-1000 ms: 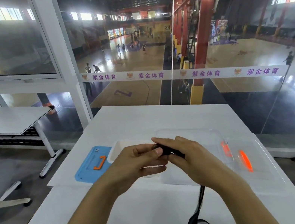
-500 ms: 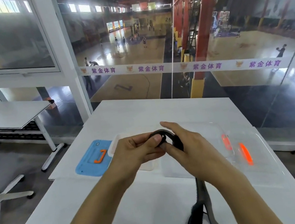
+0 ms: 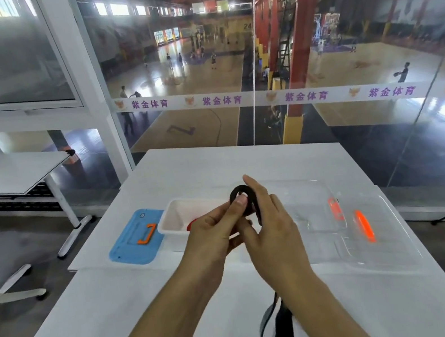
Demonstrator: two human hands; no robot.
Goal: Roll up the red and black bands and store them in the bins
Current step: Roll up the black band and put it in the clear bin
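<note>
Above the white table (image 3: pixel 273 159) both hands work on a black band (image 3: pixel 275 325). Its upper end is wound into a small coil (image 3: pixel 249 193), and the loose tail hangs below my wrists to the near table edge. My left hand (image 3: pixel 214 232) pinches the coil, its thumb pressed on the face. My right hand (image 3: pixel 271 231) grips the band behind the coil, one finger straight up along it. A white bin (image 3: pixel 173 215) stands behind my hands, with a bit of red band (image 3: pixel 191 224) showing inside.
A blue lid with an orange clip (image 3: pixel 135 240) lies left of the white bin. A clear plastic bin (image 3: pixel 308 191) and clear lid with orange latches (image 3: pixel 382 241) sit to the right. Glass wall lies beyond the table; a chair and second table stand at left.
The coil at the band's upper end has grown from a hidden pinch to a visible ring, and both hands have lifted it slightly higher. The tail has shifted under my right wrist.
</note>
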